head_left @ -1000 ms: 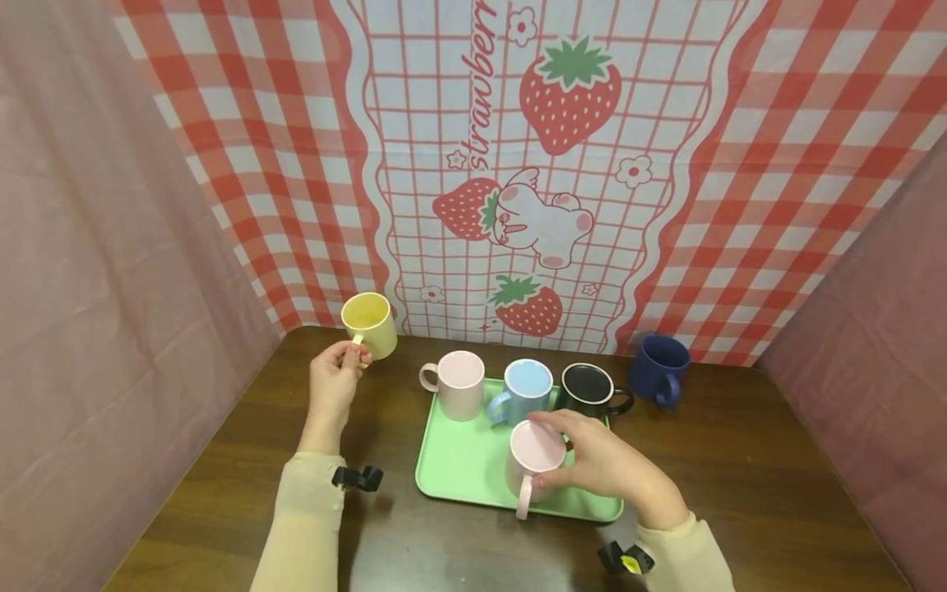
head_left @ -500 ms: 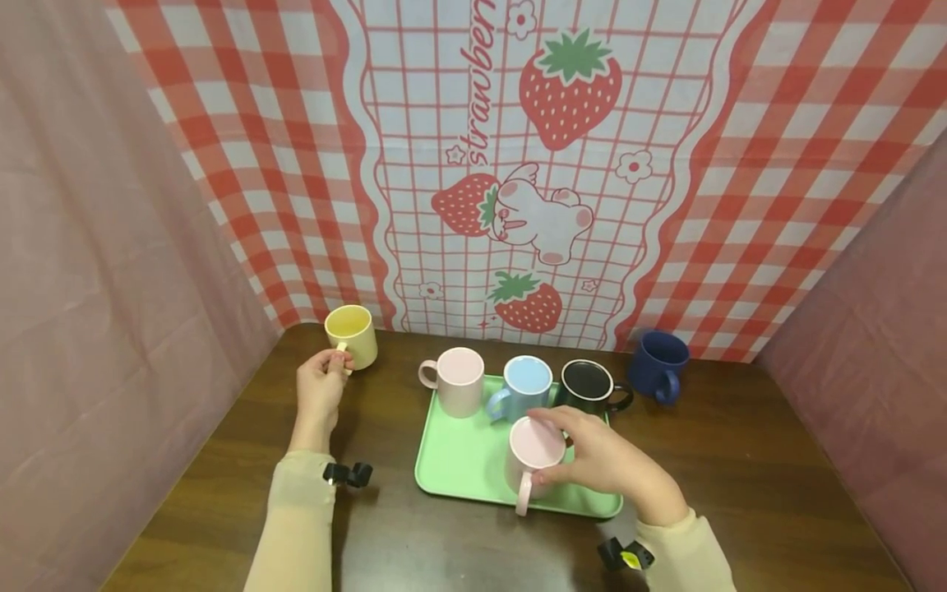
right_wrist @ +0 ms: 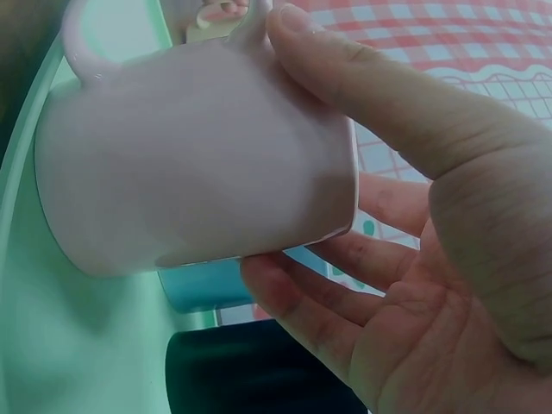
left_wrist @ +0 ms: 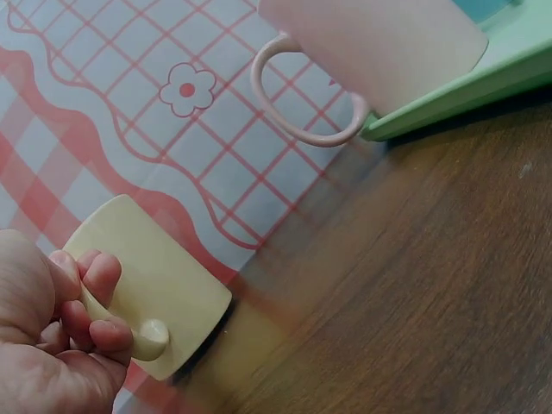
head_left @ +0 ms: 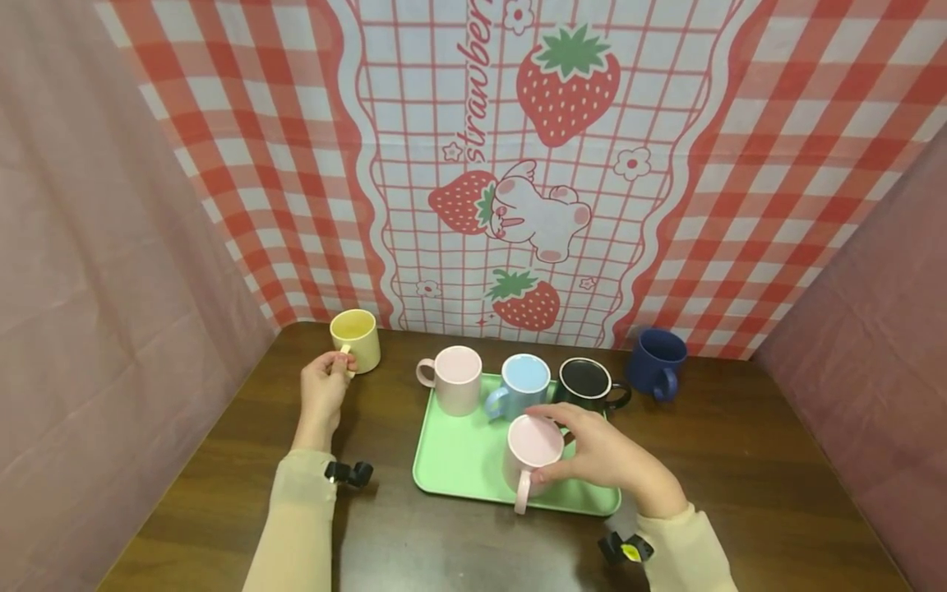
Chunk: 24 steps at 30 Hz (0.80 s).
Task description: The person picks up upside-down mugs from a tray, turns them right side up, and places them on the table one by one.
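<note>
At the back left of the table, my left hand [head_left: 324, 392] pinches the handle of a yellow mug [head_left: 364, 341]. In the left wrist view, its thumb and fingers curl round that handle, and the upright mug's base is right at the wood. My right hand [head_left: 608, 454] holds a pink mug [head_left: 527, 448] by its upper body near the front of a green tray [head_left: 451, 473]. The right wrist view shows the thumb on one side of this mug [right_wrist: 190, 155] and fingers on the other, with its base at the tray. Its handle points toward me.
A second pink mug [head_left: 459, 386], a light blue mug [head_left: 526, 380] and a black mug [head_left: 583, 385] stand along the tray's back edge. On the table to the right is a dark blue mug [head_left: 654, 362]. A strawberry-print cloth [head_left: 414, 247] hangs behind.
My left hand has moved left and down with the yellow mug, which now stands lower at the back left. The right hand and its pink mug have stayed put.
</note>
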Motion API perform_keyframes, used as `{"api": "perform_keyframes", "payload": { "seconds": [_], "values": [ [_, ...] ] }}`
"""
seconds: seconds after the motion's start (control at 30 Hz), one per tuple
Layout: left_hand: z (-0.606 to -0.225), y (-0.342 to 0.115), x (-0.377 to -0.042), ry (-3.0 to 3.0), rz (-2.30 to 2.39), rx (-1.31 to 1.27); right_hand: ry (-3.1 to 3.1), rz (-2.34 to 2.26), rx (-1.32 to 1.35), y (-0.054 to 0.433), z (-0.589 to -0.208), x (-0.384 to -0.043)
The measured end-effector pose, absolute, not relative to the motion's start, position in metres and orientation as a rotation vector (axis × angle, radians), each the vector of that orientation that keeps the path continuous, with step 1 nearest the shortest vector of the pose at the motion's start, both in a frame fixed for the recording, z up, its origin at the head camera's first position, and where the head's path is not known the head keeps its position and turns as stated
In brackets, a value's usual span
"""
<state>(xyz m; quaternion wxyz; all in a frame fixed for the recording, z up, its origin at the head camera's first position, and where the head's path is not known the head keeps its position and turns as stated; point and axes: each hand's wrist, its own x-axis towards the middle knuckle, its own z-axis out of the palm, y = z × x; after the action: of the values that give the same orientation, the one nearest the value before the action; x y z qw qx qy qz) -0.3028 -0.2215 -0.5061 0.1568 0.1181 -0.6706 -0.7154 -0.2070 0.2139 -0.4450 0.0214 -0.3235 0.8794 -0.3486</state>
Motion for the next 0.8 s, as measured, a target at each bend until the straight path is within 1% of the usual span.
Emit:
{"api": "perform_keyframes", "payload": {
  "seconds": [0.8],
  "values": [
    [-0.5065,-0.2276,-0.3095,-1.933,-1.983,0.336,2.730,-1.055,-0.985,0.2126,-0.4441,-0.2073]
  ]
}}
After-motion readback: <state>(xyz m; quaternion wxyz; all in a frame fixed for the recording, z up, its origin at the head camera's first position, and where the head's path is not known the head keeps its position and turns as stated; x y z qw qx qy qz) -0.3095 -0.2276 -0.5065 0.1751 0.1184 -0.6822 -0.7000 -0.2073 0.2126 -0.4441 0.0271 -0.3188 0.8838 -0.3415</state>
